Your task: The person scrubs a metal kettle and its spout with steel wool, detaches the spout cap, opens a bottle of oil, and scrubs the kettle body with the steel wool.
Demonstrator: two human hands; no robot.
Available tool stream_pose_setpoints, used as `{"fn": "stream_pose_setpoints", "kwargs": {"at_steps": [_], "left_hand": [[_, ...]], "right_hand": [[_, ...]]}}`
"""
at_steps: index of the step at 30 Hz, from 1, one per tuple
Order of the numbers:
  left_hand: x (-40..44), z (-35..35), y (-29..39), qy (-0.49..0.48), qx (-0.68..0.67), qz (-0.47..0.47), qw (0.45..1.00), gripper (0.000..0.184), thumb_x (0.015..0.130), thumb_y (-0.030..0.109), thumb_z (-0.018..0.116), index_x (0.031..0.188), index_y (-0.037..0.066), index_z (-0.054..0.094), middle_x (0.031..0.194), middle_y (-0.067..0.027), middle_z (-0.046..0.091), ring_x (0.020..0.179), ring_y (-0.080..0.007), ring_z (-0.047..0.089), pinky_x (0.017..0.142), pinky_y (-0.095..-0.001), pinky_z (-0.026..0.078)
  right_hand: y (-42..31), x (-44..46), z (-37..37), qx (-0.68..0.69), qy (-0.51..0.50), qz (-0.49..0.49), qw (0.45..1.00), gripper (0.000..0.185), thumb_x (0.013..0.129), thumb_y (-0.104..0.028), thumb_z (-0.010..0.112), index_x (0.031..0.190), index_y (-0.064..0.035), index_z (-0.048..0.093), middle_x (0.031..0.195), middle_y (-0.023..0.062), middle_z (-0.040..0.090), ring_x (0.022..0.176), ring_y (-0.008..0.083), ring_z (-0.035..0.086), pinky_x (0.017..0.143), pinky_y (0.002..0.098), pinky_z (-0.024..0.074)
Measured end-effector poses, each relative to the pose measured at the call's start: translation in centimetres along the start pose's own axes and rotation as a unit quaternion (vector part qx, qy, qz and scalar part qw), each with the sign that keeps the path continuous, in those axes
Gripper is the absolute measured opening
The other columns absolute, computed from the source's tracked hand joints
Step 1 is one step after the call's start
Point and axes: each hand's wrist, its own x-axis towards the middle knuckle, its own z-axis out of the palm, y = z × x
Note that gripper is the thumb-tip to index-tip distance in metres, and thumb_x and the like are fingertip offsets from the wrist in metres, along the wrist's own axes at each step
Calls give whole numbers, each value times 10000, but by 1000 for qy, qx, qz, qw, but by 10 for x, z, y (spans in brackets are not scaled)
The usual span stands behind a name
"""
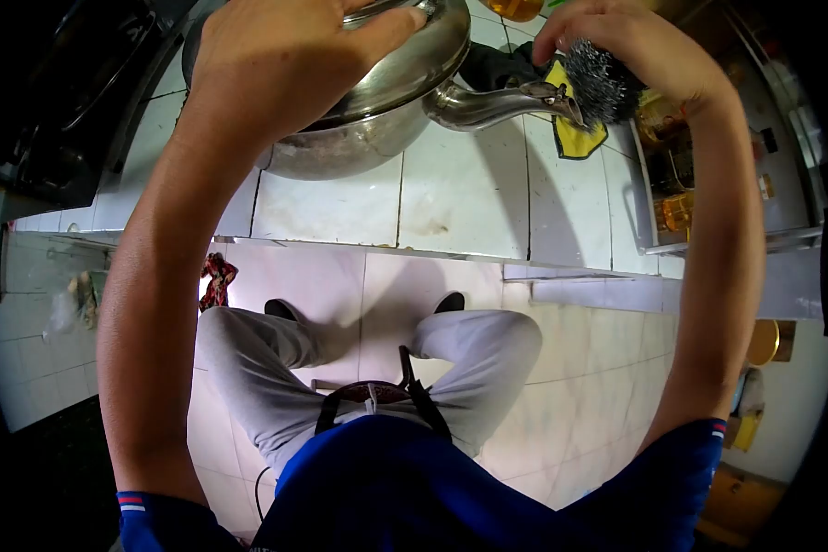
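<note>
A shiny stainless steel kettle (359, 147) sits on the white-tiled counter, its curved spout (488, 106) pointing right. My left hand (276, 69) lies over the top of the kettle, thumb stretched across the lid by its knob; the other fingertips are mostly cut off by the upper edge. Beside the spout's tip, my right hand (626, 46) is closed on a grey steel wool scrubber (600, 83), which touches or nearly touches the spout opening. Under the spout's end lies a yellow cloth with a dark border (580, 138).
A dark cloth (492, 66) lies behind the spout. On the right, a metal-edged rack (736, 244) holds jars and bottles. A black stove (64, 120) stands at left. The counter's front edge (386, 247) runs just before my knees.
</note>
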Motion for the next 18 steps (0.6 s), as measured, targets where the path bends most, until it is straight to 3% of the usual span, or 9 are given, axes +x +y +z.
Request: {"fn": "stream_pose_setpoints", "kwargs": {"at_steps": [1,3,6,8,9,10,13,14,18], "left_hand": [[0,-1,0,-5,-4,-1,1000,466,885,434,619,659,27,638,659,-179,625,616,-327,602,588,-434,426],[-2,2,-3,-10,-9,-1,1000,464,885,432,617,664,26,641,663,-183,626,622,-333,608,593,-438,429],[-4,15,-19,85,-1,92,992,466,885,438,606,676,23,647,680,-196,635,657,-363,626,614,-454,445],[5,17,-27,59,-26,112,992,472,885,447,593,684,23,652,690,-206,639,691,-390,634,638,-467,460],[6,19,-29,62,-29,110,992,472,885,447,593,684,23,652,690,-206,639,691,-390,634,638,-467,460],[7,21,-30,62,-21,106,992,475,886,449,588,682,25,651,692,-208,639,697,-394,636,642,-468,464],[6,16,-24,50,-9,94,994,473,886,450,585,680,29,653,693,-211,641,705,-395,640,647,-470,469],[3,13,-21,36,-1,83,996,470,885,448,587,680,31,654,694,-213,642,706,-392,644,647,-472,470],[-5,11,-12,48,44,74,995,461,892,452,569,719,37,673,739,-212,664,756,-389,660,685,-474,491]], "right_hand": [[-3,7,-8,-1,-1,0,1000,236,893,-84,627,1078,53,682,1175,148,702,1091,317,663,969,382,520],[-2,18,-18,110,-105,-109,982,313,909,-96,614,1186,41,667,1246,170,676,1131,315,652,972,390,517],[17,24,-11,110,-161,-118,974,371,916,-113,599,1249,42,649,1285,189,653,1128,301,649,943,370,516],[10,25,-18,123,-179,-127,968,380,901,-110,611,1245,46,653,1264,183,668,1087,275,664,912,345,520],[-11,24,-26,257,-176,107,944,393,883,-99,620,1250,36,658,1200,157,693,1013,222,665,856,311,519],[-25,22,-31,372,-157,335,852,408,865,-88,628,1255,25,663,1136,130,718,938,170,667,801,278,517],[-34,14,-28,441,-108,371,810,423,849,-74,619,1263,1,671,981,56,725,804,81,622,691,234,493],[-29,7,-26,482,-105,331,804,418,870,-76,615,1280,-12,665,901,30,713,735,73,611,641,228,483],[-34,0,-17,485,-74,336,804,342,909,-102,636,1225,24,673,886,43,705,718,83,613,631,226,490]]}}
